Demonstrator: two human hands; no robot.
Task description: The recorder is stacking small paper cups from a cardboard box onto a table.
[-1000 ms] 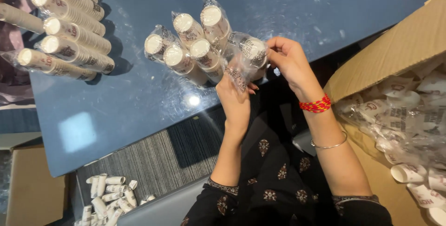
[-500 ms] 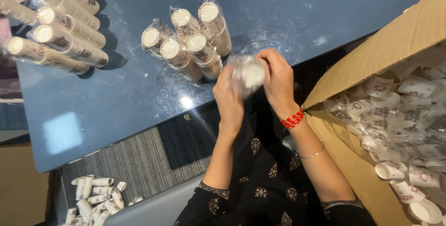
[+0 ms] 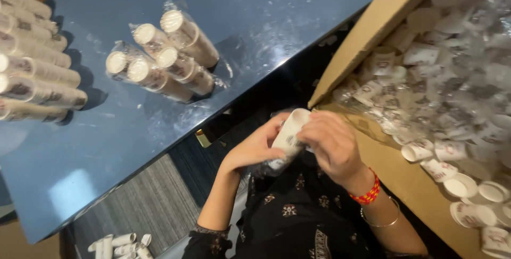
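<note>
Tabletop [image 3: 175,131], blue and glossy, fills most of what we see, and we place everything else by it. Off its right edge, a large cardboard box [image 3: 362,40] stands open, heaped with loose white paper cups [image 3: 452,147] and crumpled clear wrapping; the box is cut off by the frame at the top and right. At the tabletop's left edge we see a pile of long cup stacks [image 3: 37,78] lying on their sides, partly out of the frame. Near the tabletop's middle lie five shorter sleeves of cups [image 3: 165,59] in clear plastic, bunched together and touching. Below the tabletop's near edge, on striped grey flooring, a few loose cups [image 3: 120,240] lie scattered.

In front of the tabletop's near edge, between it and the box, we hold a short stack of white cups [image 3: 290,136] tilted, close to the body. Our left hand [image 3: 253,150] is closed around its lower part; our right hand [image 3: 332,144], with a red wristband and a thin bangle, is clamped over its upper side. The fingers hide much of the stack, so we cannot count its cups, and its bottom end is lost against the dark clothing.
</note>
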